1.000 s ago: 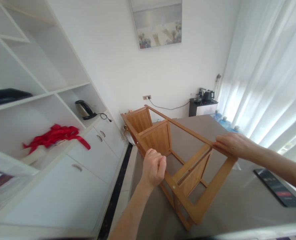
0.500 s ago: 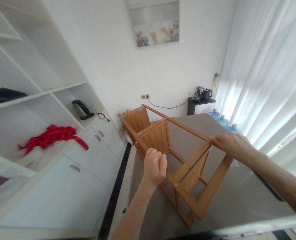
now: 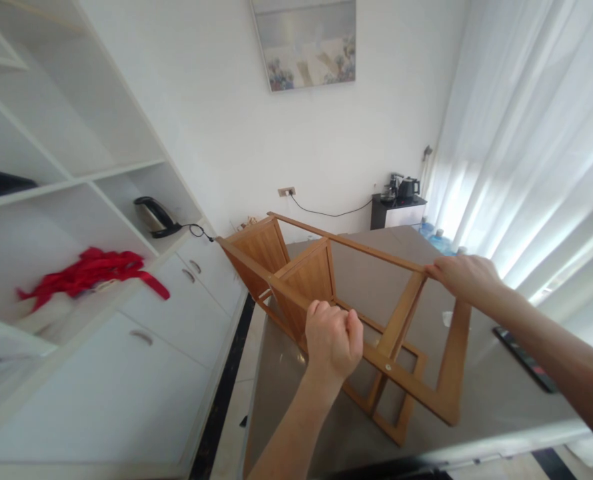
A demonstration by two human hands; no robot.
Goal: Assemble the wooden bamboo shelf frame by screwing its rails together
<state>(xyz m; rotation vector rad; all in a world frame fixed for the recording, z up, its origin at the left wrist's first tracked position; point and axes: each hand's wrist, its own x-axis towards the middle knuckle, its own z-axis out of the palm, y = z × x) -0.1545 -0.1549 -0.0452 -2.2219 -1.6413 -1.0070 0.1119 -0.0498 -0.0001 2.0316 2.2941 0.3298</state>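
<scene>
A wooden shelf rack [image 3: 309, 270] with slatless panels and long side rails lies tilted over a grey table [image 3: 501, 407]. My left hand [image 3: 333, 337] is closed in a fist around its near left rail. Farther right, my right hand [image 3: 462, 275] grips the other rail close to the rack's near corner. Both palms hide the parts of the rails they hold. The rack's lower frame hangs down towards the tabletop; whether it touches there I cannot tell.
White shelving on the left holds an electric kettle [image 3: 156, 217] and a heap of red ribbon [image 3: 91, 273]. A dark flat device [image 3: 523, 360] lies on the table. Behind stand water bottles [image 3: 440, 241] and a small cabinet [image 3: 403, 215] with a black kettle [image 3: 409, 187].
The rack's near end has swung to the right and its far end to the left. My left hand has moved right with its rail. Both hands keep their hold.
</scene>
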